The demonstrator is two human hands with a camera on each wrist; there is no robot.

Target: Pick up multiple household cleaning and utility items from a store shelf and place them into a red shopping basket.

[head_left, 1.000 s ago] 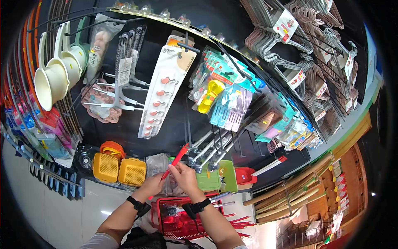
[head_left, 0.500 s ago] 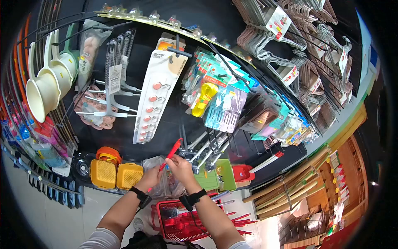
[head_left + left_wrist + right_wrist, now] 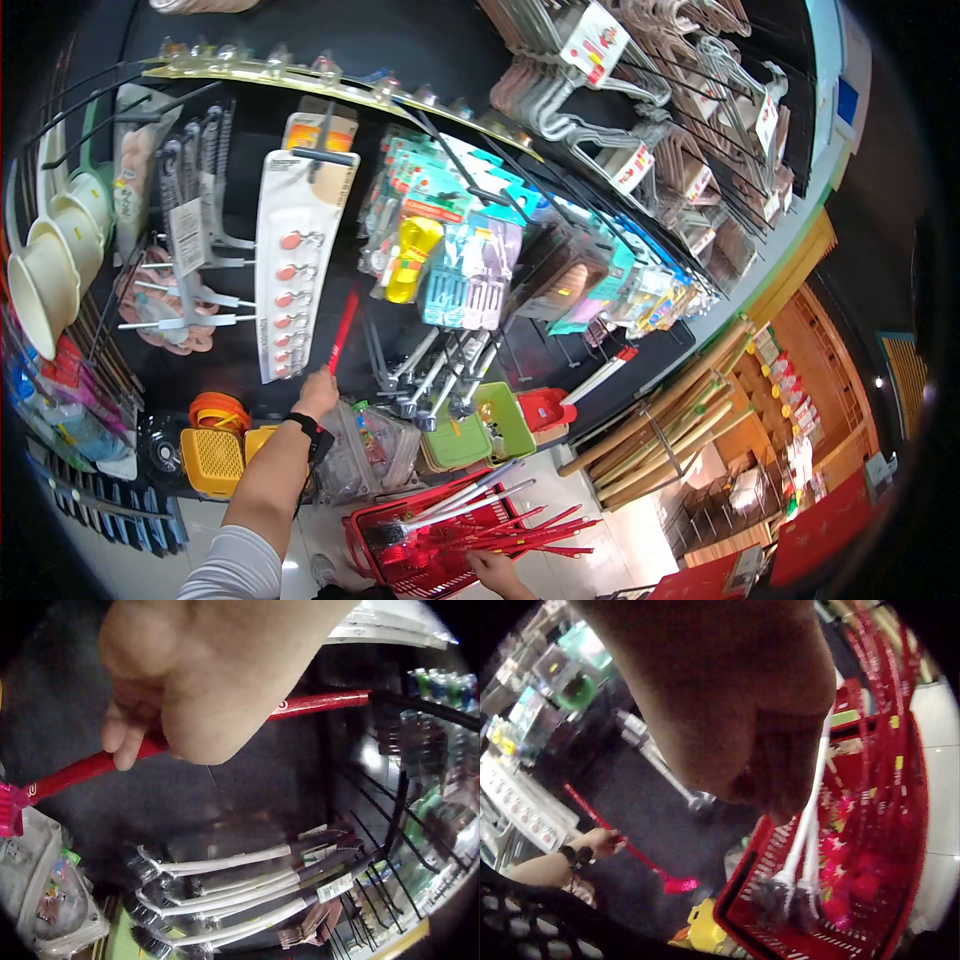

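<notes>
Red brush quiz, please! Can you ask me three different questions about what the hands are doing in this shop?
1. The left hand holds the red brush against the display wall. Where is its bristle end?
A) at the top
B) at the bottom
C) inside a bag

2. True or false: the right hand also holds the red brush.

3. Fill the gap: the right hand is low down, by the red ____.

Key
1. B
2. False: only the left hand grips it.
3. basket
</notes>
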